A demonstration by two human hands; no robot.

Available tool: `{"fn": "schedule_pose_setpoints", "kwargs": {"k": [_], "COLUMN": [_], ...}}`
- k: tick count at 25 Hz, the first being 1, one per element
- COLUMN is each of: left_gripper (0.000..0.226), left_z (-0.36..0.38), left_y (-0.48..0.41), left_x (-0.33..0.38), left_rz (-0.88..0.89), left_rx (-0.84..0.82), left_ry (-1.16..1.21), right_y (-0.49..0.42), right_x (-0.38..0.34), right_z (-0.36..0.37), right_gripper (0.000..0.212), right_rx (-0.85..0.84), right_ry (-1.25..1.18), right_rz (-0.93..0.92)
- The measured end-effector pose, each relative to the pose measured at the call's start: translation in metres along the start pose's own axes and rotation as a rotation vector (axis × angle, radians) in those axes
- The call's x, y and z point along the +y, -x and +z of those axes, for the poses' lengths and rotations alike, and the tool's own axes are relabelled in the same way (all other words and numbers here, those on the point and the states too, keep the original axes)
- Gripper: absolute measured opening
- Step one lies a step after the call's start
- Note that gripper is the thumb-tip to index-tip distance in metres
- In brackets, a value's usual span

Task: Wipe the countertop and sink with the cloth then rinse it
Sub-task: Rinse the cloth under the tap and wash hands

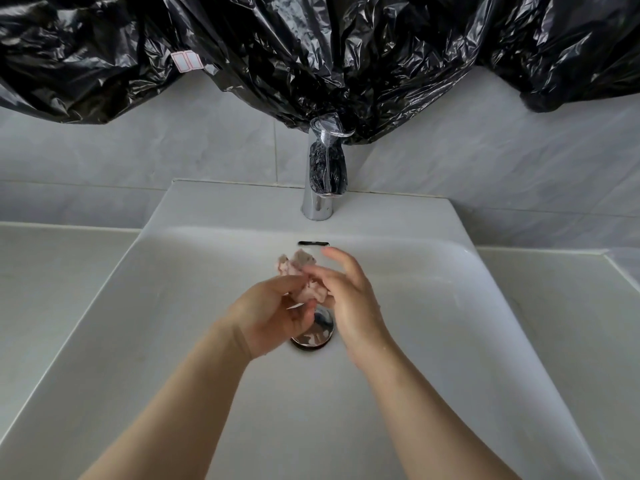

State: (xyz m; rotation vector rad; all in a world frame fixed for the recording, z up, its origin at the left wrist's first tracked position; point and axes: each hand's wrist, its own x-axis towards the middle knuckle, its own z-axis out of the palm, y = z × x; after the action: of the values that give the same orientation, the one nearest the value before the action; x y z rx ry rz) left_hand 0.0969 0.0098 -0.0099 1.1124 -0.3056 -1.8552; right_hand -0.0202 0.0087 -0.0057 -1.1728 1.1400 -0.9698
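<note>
A small pinkish cloth (pixel 300 276), crumpled and wet-looking, is held between both hands over the middle of the white sink (pixel 173 306). My left hand (pixel 273 313) grips the cloth from below with curled fingers. My right hand (pixel 349 299) presses against its right side, thumb and lower fingers on the cloth, the upper fingers spread and lifted. Both hands hover just above the chrome drain (pixel 313 336). The chrome tap (pixel 322 181) stands behind the basin; I see no stream of water from it.
White countertop (pixel 52 265) lies left of the basin and more countertop (pixel 561 299) to the right. Grey wall tiles rise behind. Black plastic sheeting (pixel 311 53) hangs across the top, draping down to the tap's handle. An overflow slot (pixel 313 243) sits in the basin's back wall.
</note>
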Motion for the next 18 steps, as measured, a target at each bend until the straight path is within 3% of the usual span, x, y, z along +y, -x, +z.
{"fn": "schedule_pose_setpoints", "kwargs": {"k": [3, 6, 8, 10, 13, 15, 18], "left_gripper": [0.014, 0.010, 0.008, 0.016, 0.019, 0.006, 0.012], "left_z": [0.003, 0.004, 0.006, 0.011, 0.023, 0.032, 0.039], "left_y": [0.003, 0.020, 0.034, 0.044, 0.043, 0.034, 0.020], "left_x": [-0.005, 0.012, 0.032, 0.041, 0.034, 0.024, 0.011], "left_rz": [-0.097, -0.171, -0.202, -0.190, -0.111, -0.007, 0.330], "left_rx": [-0.038, -0.243, -0.386, -0.456, -0.346, -0.210, 0.116], "left_ry": [-0.036, -0.286, -0.579, -0.902, -1.230, -1.491, -2.158], "right_y": [0.007, 0.007, 0.006, 0.007, 0.010, 0.010, 0.007], "right_x": [0.005, 0.002, 0.002, 0.005, 0.006, 0.000, -0.013], "right_z": [-0.007, -0.020, -0.027, -0.027, -0.020, -0.012, -0.003], "right_gripper": [0.047, 0.047, 0.062, 0.078, 0.081, 0.066, 0.047], "right_rx": [0.161, -0.068, -0.195, -0.166, 0.036, 0.131, 0.192], "right_ry": [0.629, 1.053, 1.211, 1.301, 1.416, 1.542, 1.610], "right_rz": [-0.353, -0.534, -0.692, -0.855, -0.944, -0.828, -0.608]}}
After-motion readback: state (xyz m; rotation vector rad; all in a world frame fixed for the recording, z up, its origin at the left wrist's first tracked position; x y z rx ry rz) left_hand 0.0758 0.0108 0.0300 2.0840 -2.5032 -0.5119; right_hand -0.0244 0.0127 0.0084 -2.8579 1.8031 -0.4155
